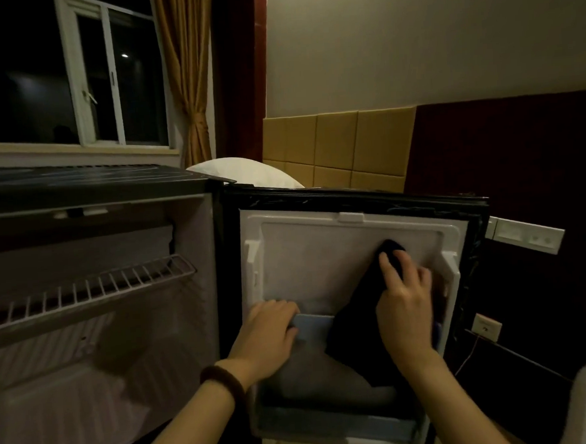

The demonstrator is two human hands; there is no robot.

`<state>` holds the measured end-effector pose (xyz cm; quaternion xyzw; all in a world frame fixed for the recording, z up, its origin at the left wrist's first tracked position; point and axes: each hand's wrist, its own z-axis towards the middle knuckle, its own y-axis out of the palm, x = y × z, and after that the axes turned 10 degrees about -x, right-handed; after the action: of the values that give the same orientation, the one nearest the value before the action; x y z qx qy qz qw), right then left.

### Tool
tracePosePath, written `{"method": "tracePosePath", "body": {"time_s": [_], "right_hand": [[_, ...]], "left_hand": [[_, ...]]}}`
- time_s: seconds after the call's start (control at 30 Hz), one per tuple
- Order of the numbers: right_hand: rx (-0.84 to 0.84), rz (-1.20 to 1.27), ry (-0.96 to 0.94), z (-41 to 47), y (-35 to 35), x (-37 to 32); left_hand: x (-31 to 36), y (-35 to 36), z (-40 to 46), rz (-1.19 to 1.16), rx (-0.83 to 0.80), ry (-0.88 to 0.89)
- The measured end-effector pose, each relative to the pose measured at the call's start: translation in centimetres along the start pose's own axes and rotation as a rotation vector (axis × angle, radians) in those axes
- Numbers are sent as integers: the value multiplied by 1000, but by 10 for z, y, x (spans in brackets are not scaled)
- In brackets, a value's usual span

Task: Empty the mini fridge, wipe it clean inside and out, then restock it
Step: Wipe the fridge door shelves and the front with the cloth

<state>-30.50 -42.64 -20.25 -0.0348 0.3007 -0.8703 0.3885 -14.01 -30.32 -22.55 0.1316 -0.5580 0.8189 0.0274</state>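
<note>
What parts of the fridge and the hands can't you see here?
- Head view: the fridge door liner under the dark cloth and right hand.
- The left hand fingertips, curled over the door shelf rail.
- The fridge cabinet, cut by the left and bottom edges, dim and blurred.

Single head-worn view, looking forward and down, close on open mini fridge [97,302] (door [321,254] swung right); window [104,79] far left.
</note>
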Motion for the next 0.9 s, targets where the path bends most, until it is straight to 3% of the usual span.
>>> {"method": "tracePosePath", "body": {"time_s": [0.17,0.27,0.33,0.43,0.63,0.73,0.9], "right_hand": [[-180,113,-350,13,26,-81],[-239,69,-494,21,18,-77],[-204,66,-440,20,10,-53],[-64,227,-192,16,1,-35],[269,431,-285,48,-17,-77],[245,372,-236,69,-2,-100],[97,180,-450,85,12,-157]], "left_hand": [[0,1,-1,-38,31,10],[-7,2,-2,-63,21,-2],[-7,1,-3,-66,31,-18],[-1,0,-6,-48,64,12],[-6,-4,-7,-20,40,59],[-15,-3,-10,-11,15,8],[-17,-2,-10,3,15,8]]}}
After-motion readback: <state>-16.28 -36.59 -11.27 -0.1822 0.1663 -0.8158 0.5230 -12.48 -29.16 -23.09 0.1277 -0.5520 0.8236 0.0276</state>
